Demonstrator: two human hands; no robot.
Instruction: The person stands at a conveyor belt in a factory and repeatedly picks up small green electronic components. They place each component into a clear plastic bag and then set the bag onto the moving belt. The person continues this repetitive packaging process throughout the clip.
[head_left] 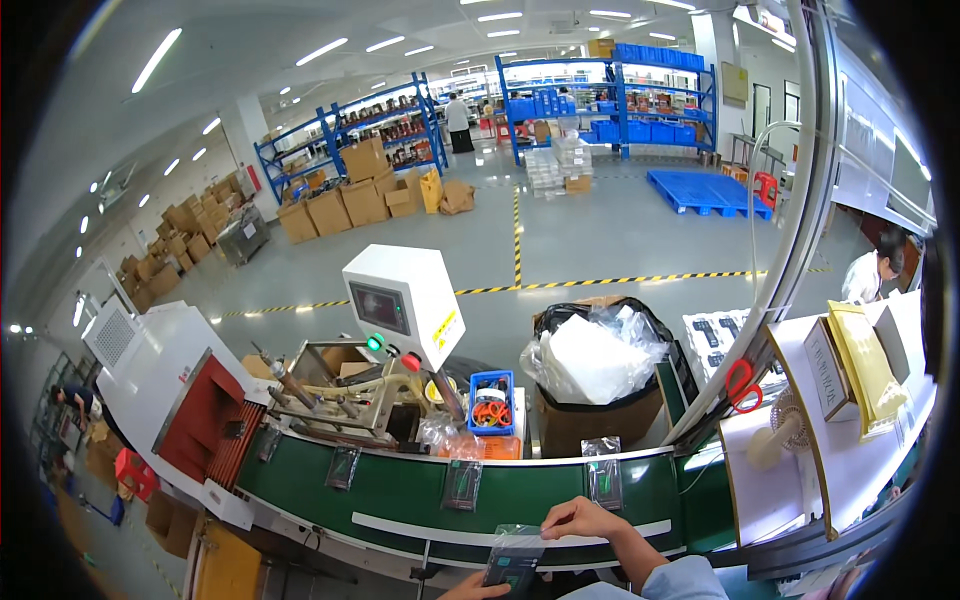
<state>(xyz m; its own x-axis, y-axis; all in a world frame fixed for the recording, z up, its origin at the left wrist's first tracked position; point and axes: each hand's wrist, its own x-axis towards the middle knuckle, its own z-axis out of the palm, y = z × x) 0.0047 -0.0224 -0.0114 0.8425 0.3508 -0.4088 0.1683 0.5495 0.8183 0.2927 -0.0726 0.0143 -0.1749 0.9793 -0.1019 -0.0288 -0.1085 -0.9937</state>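
At the lower edge, my left hand (477,588) is closed on the lower side of a clear plastic bag with a dark flat item inside (510,572). My right hand (582,520) pinches the upper right corner of the same bag, where the film is loose and clear. Just beyond my hands runs a green conveyor belt (400,488). On it lie several similar bagged dark packs, spaced apart: one pack (604,482) beyond my right hand, another pack (461,485) left of it, and a pack (342,467) farther left.
A white machine with a red curtain (205,415) stands over the belt's left end. Behind the belt are a white control box (405,305), a blue bin (491,403) and a black-lined carton (600,415) of plastic film. Red scissors (740,385) hang near a metal post at right.
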